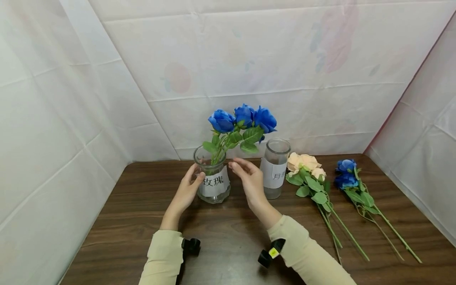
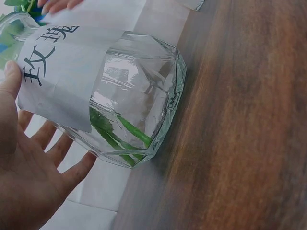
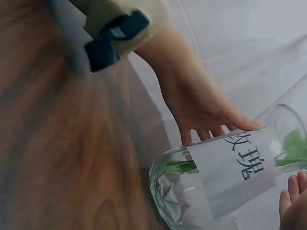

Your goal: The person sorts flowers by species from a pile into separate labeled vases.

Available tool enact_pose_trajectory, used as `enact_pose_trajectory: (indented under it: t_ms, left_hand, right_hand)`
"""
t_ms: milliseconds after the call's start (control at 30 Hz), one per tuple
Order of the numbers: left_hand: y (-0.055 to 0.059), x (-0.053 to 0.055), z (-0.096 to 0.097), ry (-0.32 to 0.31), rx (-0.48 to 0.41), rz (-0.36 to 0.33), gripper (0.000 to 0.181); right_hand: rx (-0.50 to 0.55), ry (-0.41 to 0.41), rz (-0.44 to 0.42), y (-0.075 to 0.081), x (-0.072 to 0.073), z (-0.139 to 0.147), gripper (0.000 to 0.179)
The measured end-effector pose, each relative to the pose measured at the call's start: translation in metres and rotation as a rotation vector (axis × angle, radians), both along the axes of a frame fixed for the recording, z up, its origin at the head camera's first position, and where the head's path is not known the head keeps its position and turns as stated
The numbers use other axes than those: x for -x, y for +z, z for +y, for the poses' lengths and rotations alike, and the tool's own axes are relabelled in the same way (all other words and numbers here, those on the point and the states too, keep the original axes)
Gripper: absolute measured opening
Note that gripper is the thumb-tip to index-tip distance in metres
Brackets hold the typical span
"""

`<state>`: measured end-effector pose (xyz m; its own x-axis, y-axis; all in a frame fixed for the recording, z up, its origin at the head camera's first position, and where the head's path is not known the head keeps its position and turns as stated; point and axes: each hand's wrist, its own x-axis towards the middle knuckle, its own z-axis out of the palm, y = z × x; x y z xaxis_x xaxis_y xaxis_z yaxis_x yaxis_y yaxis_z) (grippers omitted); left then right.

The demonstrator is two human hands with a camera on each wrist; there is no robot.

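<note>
Near sleeves [image 1: 164, 247]; left hand [image 1: 184, 192] wraps left vase [image 1: 215, 186]; right hand [image 1: 253, 186], fingers loose, seems empty; likely settling blue roses [image 1: 244, 116]; next needs steady hold.

Blue roses [image 1: 245, 117], green leaves [image 1: 252, 135]

Flowers [image 1: 245, 117] in left vase [image 1: 214, 192], between left hand [image 1: 186, 190] and right hand [image 1: 252, 184]. Rightward on table [image 1: 221, 257]: second vase [image 1: 273, 176], inner bunch [image 1: 315, 185], outer bunch [image 1: 366, 199].
</note>
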<state>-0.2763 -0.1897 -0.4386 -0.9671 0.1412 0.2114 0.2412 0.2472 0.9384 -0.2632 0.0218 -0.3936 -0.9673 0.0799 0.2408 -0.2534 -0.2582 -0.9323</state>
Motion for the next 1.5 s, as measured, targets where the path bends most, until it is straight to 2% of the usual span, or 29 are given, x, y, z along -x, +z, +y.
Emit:
enact_pose_trajectory:
  t_ms: [167,267,600,733,933,1100,1167,1233,1333,1500]
  left_hand:
    - [0.0,0.0,-0.001,-0.004,-0.007,-0.002,0.057]
    - [0.0,0.0,-0.001,-0.003,-0.005,-0.002,0.058]
    - [0.002,0.001,-0.003,-0.005,-0.008,0.014,0.057]
    - [0.002,0.001,-0.003,-0.005,-0.01,0.003,0.056]
    - [0.007,0.0,-0.003,-0.015,-0.014,-0.033,0.054]
    - [0.028,-0.013,0.002,-0.027,0.0,-0.039,0.054]
    - [0.035,-0.018,0.004,-0.029,0.006,-0.035,0.053]
    - [0.037,-0.019,0.004,-0.027,0.005,-0.04,0.052]
    - [0.038,-0.02,0.005,-0.026,0.002,-0.043,0.053]
    - [0.037,-0.019,0.005,-0.025,-0.001,-0.056,0.053]
  right_hand:
    - [-0.037,0.063,0.01,0.004,-0.026,0.028,0.028]
    - [-0.08,0.072,0.002,0.008,-0.04,0.047,0.028]
    - [-0.324,0.021,-0.032,0.019,-0.073,0.112,0.036]
    - [-0.365,-0.025,-0.03,0.019,-0.08,0.138,0.032]
    - [-0.347,-0.103,-0.057,0.018,-0.09,0.18,0.022]
    - [-0.323,-0.14,-0.037,0.013,-0.095,0.223,0.023]
    - [-0.284,-0.147,-0.024,0.009,-0.096,0.241,0.024]
    - [-0.272,-0.168,-0.025,0.006,-0.097,0.26,0.023]
    - [-0.25,-0.193,-0.072,0.003,-0.098,0.287,0.022]
    - [-0.349,-0.241,-0.176,-0.001,-0.1,0.325,0.021]
